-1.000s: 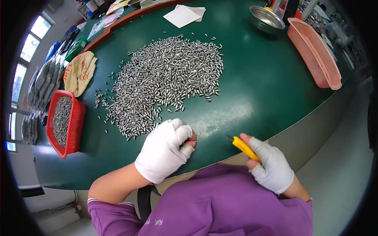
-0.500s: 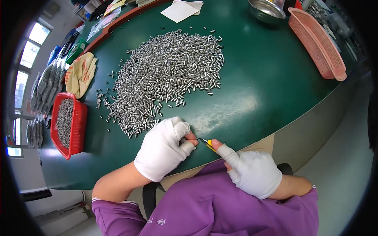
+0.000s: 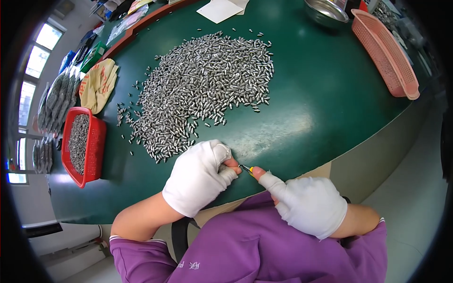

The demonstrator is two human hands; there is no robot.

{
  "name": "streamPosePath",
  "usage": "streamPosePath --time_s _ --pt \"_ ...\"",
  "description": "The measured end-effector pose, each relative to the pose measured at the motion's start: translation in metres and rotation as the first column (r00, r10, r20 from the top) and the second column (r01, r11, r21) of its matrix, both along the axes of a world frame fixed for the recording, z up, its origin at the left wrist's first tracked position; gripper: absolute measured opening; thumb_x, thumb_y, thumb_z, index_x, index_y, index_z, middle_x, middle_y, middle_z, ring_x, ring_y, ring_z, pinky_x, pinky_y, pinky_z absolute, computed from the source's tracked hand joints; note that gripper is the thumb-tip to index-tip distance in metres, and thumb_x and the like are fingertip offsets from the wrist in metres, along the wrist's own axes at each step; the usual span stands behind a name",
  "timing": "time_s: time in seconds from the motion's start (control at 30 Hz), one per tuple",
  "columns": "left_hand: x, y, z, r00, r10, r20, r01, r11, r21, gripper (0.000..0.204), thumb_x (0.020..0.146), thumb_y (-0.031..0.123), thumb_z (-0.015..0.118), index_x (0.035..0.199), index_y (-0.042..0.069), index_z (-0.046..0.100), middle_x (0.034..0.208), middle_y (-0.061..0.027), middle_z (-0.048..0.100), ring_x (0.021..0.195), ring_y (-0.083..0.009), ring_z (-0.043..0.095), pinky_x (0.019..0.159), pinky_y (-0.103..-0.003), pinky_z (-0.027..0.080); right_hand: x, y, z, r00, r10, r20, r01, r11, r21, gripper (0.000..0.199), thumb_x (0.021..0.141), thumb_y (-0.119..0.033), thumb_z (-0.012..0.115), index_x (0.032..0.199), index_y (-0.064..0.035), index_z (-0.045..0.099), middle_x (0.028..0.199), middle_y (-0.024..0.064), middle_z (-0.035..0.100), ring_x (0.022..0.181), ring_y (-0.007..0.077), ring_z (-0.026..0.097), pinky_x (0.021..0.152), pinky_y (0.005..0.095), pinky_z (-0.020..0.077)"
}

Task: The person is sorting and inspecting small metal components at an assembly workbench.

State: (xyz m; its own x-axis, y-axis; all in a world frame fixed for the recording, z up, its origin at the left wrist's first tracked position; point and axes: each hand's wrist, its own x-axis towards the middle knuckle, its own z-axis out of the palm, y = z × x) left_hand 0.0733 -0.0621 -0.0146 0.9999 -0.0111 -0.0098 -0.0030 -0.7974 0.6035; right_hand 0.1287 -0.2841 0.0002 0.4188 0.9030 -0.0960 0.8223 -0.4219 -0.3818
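Observation:
My left hand [image 3: 200,177], in a white fabric glove with bare fingertips, is closed in a pinch near the front of the green table. Whatever lies between its fingertips is too small to make out. My right hand [image 3: 304,200], gloved the same way, grips a small hand tool [image 3: 248,170] with yellow on its handle and a dark narrow tip. That tip points left and meets, or nearly meets, the left fingertips. Beyond both hands spreads a large heap of small silvery metal parts [image 3: 207,80], each short and roughly cylindrical.
At the left edge stands a red plastic basket [image 3: 96,151] filled with similar small parts. A beige cloth bag [image 3: 99,85] lies behind it. White paper sheets [image 3: 219,10], a metal bowl [image 3: 327,12] and a long pink basket [image 3: 384,56] lie along the far side and right.
My right hand and the tool have turned slightly, with less of the yellow handle showing. The left hand keeps its pinch. The whole view has shifted a little.

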Motion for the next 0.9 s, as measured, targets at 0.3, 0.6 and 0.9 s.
streamPosePath --time_s 0.3,0.6,0.9 --pt "0.003 0.001 0.002 0.996 0.006 -0.091 -0.016 0.994 -0.109 0.011 0.075 0.003 0.068 0.077 0.002 0.058 0.072 -0.0076 0.057 0.063 -0.0181 0.056 0.061 -0.028 0.046 0.026 -0.008 -0.006 0.948 -0.299 0.108 0.254 0.917 0.309 0.063 0.077 -0.007 0.059 0.137 -0.0205 0.046 0.065 0.0067 0.057 0.054 0.0249 0.058 0.051 0.0385 0.0483" --pt "0.007 0.003 -0.006 0.964 0.169 -0.204 -0.264 0.672 -0.692 0.009 0.085 0.006 0.059 0.093 0.003 0.055 0.076 0.003 0.05 0.067 -0.004 0.046 0.063 -0.02 0.041 0.14 -0.014 -0.024 0.631 -0.473 0.616 0.447 0.87 0.21 0.045 0.078 -0.009 0.063 0.122 -0.0165 0.059 0.103 0.0076 0.061 0.085 0.0257 0.059 0.074 0.0369 0.0505" --pt "0.006 0.005 0.001 0.928 0.12 -0.353 -0.359 0.539 -0.761 0.011 0.085 0.005 0.06 0.094 0.004 0.054 0.077 0.0007 0.054 0.066 -0.0055 0.05 0.06 -0.021 0.043 0.115 0.066 -0.012 0.985 -0.143 0.092 0.123 0.973 0.193 0.038 0.072 -0.021 0.075 0.104 -0.0069 0.059 0.087 0.0112 0.063 0.081 0.0288 0.063 0.072 0.0375 0.0505"
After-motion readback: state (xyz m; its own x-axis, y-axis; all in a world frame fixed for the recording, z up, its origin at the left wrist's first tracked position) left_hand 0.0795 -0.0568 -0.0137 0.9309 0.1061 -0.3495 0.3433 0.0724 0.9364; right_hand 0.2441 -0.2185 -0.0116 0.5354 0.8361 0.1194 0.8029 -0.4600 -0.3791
